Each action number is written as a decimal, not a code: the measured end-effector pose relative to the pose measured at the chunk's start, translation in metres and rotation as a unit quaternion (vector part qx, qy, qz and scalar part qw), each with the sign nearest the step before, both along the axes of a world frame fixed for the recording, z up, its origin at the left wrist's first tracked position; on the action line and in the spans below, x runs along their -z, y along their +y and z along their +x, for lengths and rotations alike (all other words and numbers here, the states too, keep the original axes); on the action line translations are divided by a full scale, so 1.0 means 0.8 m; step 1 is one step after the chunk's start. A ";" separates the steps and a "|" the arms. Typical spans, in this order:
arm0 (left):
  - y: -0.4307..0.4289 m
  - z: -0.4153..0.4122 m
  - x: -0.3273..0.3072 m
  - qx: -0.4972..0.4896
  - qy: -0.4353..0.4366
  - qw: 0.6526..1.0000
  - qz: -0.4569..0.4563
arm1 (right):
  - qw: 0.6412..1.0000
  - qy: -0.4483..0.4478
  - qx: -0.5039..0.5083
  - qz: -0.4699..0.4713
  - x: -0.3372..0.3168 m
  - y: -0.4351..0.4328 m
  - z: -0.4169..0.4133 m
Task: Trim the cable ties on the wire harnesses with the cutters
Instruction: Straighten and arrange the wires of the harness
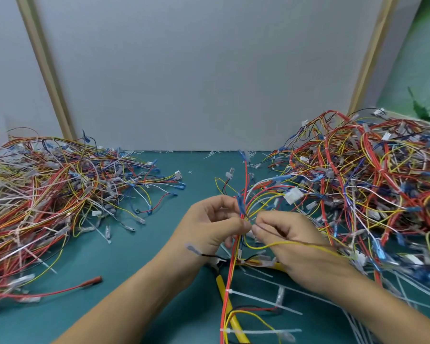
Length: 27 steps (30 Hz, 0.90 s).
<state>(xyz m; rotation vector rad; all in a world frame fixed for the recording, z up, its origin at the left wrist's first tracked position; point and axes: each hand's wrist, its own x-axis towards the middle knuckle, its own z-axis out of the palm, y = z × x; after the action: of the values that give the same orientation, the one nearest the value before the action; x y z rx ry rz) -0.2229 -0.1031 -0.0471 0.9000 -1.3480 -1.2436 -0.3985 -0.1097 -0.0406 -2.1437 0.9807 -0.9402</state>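
Mat (134,281); left hand (209,229), right hand (291,242) around harness (243,207)

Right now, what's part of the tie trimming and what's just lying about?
In the job: left hand and right hand gripping one wire harness; its untrimmed cable ties; yellow-handled cutters on the mat beneath; left harness pile; right harness pile.
Lying about: loose red lead; tie offcuts by the wall.

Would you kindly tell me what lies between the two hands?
The head view shows one harness there: its red and yellow wires pass between the left hand and right hand, both pinching it.
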 end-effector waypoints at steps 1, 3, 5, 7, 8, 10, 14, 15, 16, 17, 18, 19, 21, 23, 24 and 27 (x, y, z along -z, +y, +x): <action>0.000 -0.001 0.000 0.006 0.001 1.000 0.004 | 1.000 -0.018 0.000 0.002 0.001 0.000 0.003; 0.000 -0.001 -0.001 0.008 0.005 1.000 0.011 | 0.999 -0.050 0.003 0.009 0.003 -0.002 0.007; 0.000 -0.001 -0.003 0.003 0.007 1.000 0.014 | 0.997 -0.076 0.001 0.024 0.003 -0.004 0.008; 0.002 -0.001 -0.004 -0.004 0.004 1.000 0.012 | 0.995 -0.094 -0.005 0.036 0.004 -0.004 0.008; 0.003 -0.001 -0.004 -0.008 0.001 1.000 0.009 | 0.995 -0.098 -0.007 0.036 0.004 -0.004 0.009; 0.003 0.000 -0.005 -0.008 -0.007 1.000 0.007 | 0.994 -0.099 -0.010 0.036 0.005 -0.005 0.010; 0.001 0.000 -0.005 -0.001 0.007 1.000 0.003 | 0.992 -0.117 -0.012 0.046 0.007 -0.010 0.007; 0.001 0.000 -0.004 0.001 0.012 1.000 0.002 | 0.991 -0.125 -0.014 0.049 0.008 -0.010 0.005; 0.001 0.000 -0.003 0.003 0.017 1.000 0.002 | 0.990 -0.130 -0.018 0.051 0.010 -0.011 0.004; 0.001 0.001 -0.003 0.002 0.024 1.000 0.003 | 0.989 -0.131 -0.023 0.058 0.010 -0.011 0.004; 0.000 0.003 -0.002 -0.004 0.036 0.999 0.004 | 0.990 -0.121 -0.029 0.067 0.011 -0.012 0.003; -0.002 0.006 -0.002 -0.014 0.051 0.999 0.004 | 0.991 -0.105 -0.032 0.076 0.010 -0.013 0.003; -0.005 0.009 -0.003 -0.032 0.075 0.997 0.004 | 0.992 -0.097 -0.018 0.081 0.008 -0.017 -0.001; -0.006 0.008 -0.002 -0.045 0.091 0.995 0.010 | 0.991 -0.117 0.002 0.066 0.006 -0.022 -0.009; -0.006 0.007 -0.002 -0.051 0.098 0.994 0.011 | 0.989 -0.132 0.001 0.061 0.003 -0.023 -0.013; -0.004 0.007 -0.002 -0.063 0.101 0.993 -0.004 | 0.983 -0.165 -0.031 0.069 -0.005 -0.024 -0.019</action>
<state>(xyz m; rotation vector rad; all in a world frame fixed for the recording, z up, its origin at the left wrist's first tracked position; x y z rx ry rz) -0.2175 -0.1062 -0.0455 0.8172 -1.1180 -1.1982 -0.4135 -0.1287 -0.0363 -1.8178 0.7846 -1.1186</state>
